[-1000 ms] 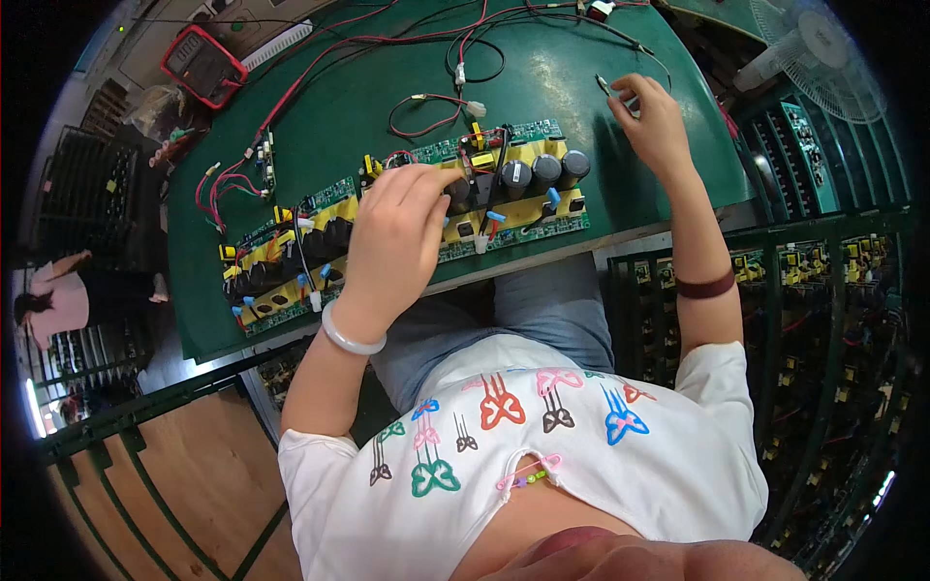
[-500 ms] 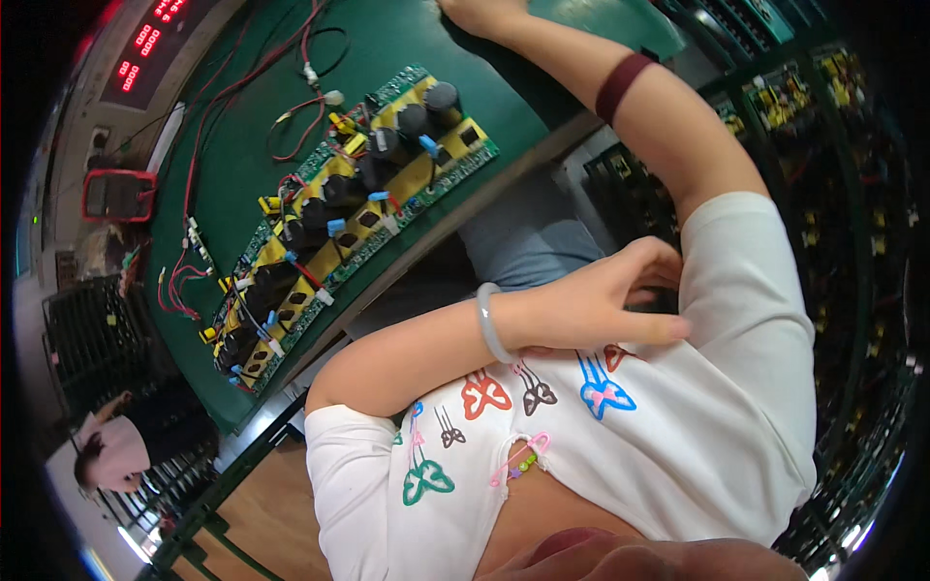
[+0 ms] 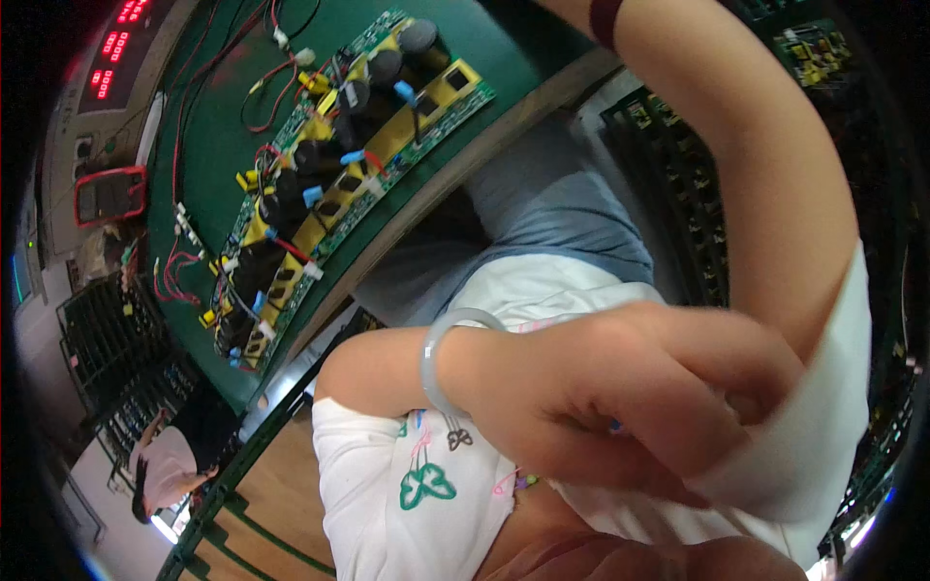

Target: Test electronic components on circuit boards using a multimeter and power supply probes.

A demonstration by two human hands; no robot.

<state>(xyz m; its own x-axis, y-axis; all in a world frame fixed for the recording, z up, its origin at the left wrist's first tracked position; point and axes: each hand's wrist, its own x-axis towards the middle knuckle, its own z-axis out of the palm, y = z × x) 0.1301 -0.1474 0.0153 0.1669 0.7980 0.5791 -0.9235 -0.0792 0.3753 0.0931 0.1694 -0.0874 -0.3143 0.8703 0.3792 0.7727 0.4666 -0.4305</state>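
Nearest, we are seeing the left hand (image 3: 620, 387), blurred and half curled, crossing the white shirt (image 3: 363, 484) beside the right sleeve (image 3: 838, 387); we are not able to tell whether it is gripping cloth. It is wearing a pale bangle (image 3: 429, 366). The right arm (image 3: 775, 155) is extending past the upper edge, so we are not able to tell the right hand's state. Next we are noting jeans (image 3: 552, 198), then circuit boards (image 3: 315, 225) lying on the green surface (image 3: 523, 48), well apart from the left hand. Farther off, cables (image 3: 178, 145) are trailing near a red-rimmed meter (image 3: 109, 196), a display (image 3: 111, 56) is glowing red, and a person (image 3: 167, 474) in pink is showing lower left.
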